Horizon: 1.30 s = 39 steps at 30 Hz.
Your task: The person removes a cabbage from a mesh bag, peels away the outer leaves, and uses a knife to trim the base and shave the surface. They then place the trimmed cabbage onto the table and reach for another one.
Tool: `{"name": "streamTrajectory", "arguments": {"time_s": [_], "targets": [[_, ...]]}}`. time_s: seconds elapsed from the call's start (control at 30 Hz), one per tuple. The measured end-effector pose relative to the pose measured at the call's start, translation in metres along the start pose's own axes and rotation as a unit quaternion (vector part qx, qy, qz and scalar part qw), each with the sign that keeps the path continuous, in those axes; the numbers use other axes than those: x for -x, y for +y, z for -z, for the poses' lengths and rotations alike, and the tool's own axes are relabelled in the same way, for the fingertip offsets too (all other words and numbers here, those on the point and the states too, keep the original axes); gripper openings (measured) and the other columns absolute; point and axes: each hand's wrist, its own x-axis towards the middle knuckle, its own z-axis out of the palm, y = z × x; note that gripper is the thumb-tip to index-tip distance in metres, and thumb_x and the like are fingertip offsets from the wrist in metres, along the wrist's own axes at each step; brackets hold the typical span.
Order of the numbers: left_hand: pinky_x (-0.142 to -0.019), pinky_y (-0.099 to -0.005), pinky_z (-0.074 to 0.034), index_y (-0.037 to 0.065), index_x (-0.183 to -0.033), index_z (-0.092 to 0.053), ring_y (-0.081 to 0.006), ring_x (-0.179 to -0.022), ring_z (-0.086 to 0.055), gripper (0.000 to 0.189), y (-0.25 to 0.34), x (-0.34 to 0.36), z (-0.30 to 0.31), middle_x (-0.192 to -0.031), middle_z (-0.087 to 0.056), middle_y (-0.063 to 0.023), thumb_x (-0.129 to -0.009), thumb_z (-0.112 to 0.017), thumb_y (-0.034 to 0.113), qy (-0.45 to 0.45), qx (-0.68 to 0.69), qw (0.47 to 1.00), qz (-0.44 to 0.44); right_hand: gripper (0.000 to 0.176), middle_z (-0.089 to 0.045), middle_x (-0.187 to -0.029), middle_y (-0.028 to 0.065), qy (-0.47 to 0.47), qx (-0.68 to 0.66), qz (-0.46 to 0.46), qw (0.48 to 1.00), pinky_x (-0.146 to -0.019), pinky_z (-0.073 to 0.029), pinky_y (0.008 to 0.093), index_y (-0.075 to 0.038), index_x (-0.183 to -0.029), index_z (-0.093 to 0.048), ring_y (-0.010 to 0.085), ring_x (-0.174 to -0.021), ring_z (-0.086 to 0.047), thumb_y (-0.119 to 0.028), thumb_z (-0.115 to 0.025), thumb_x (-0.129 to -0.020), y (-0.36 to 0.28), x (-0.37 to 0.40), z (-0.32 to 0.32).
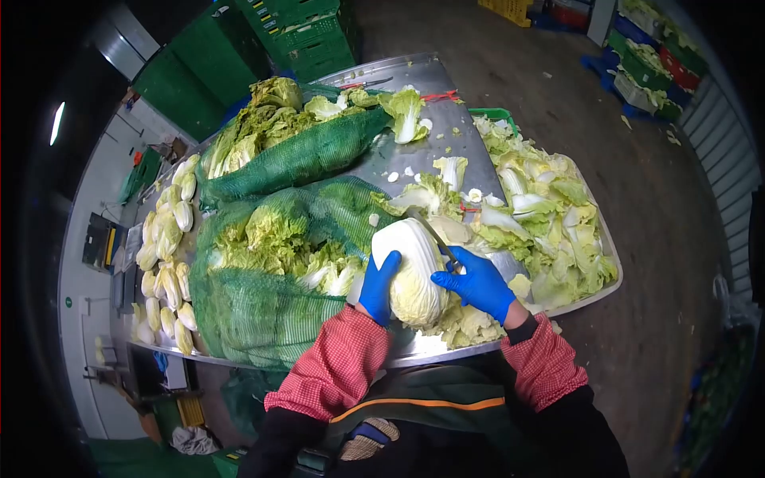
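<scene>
A pale napa cabbage (416, 279), its white base pointing away from me, is between my two blue-gloved hands above the metal table's near edge. My left hand (378, 288) grips its left side. In my right hand (476, 285), at the cabbage's right side, is a knife (439, 241) whose blade runs up along the cabbage toward its base. Loose trimmed leaves (470, 323) lie beneath and to the right of the cabbage. Just left of my hands, a green mesh sack (263, 319) lies open with leafy cabbages (279, 231) showing inside.
A second mesh sack (303, 163) of cabbages lies farther back on the metal table (434, 80). Trimmed cabbages (169, 239) are stacked along the left. A bin heaped with leaves (558, 231) stands at the right edge. Another knife (366, 83) lies at the far end. Green crates (311, 40) stand behind.
</scene>
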Motion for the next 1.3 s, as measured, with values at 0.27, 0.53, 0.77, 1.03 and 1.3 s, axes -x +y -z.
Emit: {"name": "streamTrajectory", "arguments": {"time_s": [0.27,0.53,0.77,1.03,1.3], "targets": [[-0.108,-0.0398,-0.035,0.001,-0.147,-0.021,-0.0288,-0.128,-0.044,0.122,0.014,0.004,-0.015,-0.139,-0.041,-0.0173,-0.054,-0.092,0.037,-0.028,-0.241,0.950,-0.196,0.087,-0.065,-0.109,0.0216,0.055,0.120,0.085,0.988,-0.081,-0.053,0.0401,-0.008,-0.142,-0.037,0.0337,-0.095,-0.066,-0.037,-0.076,-0.070,-0.020,0.007,-0.009],[-0.108,-0.0378,-0.036,-0.001,-0.144,-0.028,-0.0278,-0.127,-0.045,0.117,0.006,0.001,-0.012,-0.138,-0.044,-0.0180,-0.053,-0.093,0.033,-0.007,-0.288,0.936,-0.201,0.082,-0.066,-0.099,0.0214,0.116,0.105,0.098,0.983,-0.076,-0.054,0.0411,-0.009,-0.142,-0.037,0.0356,-0.088,-0.067,-0.025,-0.073,-0.070,-0.001,0.002,-0.023],[-0.107,-0.0378,-0.036,-0.003,-0.142,-0.030,-0.0280,-0.127,-0.045,0.113,-0.004,-0.006,-0.010,-0.138,-0.044,-0.0182,-0.055,-0.092,0.035,-0.024,-0.333,0.926,-0.175,0.064,-0.067,-0.089,0.0195,0.098,0.040,0.005,0.994,-0.069,-0.054,0.0391,-0.009,-0.133,-0.046,0.0322,-0.077,-0.068,-0.017,-0.069,-0.073,-0.002,0.010,-0.014],[-0.105,-0.0389,-0.039,0.000,-0.141,-0.035,-0.0281,-0.122,-0.050,0.080,-0.009,-0.006,0.009,-0.132,-0.050,-0.0152,-0.077,-0.076,0.024,-0.044,-0.074,0.996,-0.027,0.048,-0.065,-0.091,0.0081,0.122,0.045,0.053,0.990,-0.067,-0.053,0.0298,-0.003,-0.126,-0.053,0.0155,-0.073,-0.064,-0.002,-0.058,-0.078,0.019,0.019,0.014],[-0.103,-0.0523,-0.041,0.009,-0.143,-0.036,-0.0372,-0.122,-0.050,0.086,0.023,-0.003,-0.009,-0.137,-0.048,-0.0199,-0.086,-0.037,0.073,-0.107,0.290,0.949,0.063,0.070,-0.065,-0.087,0.0092,0.162,0.215,0.090,0.959,-0.053,-0.051,0.0307,-0.010,-0.138,-0.044,0.0187,-0.058,-0.061,-0.041,-0.072,-0.082,0.023,0.014,0.022]]}}
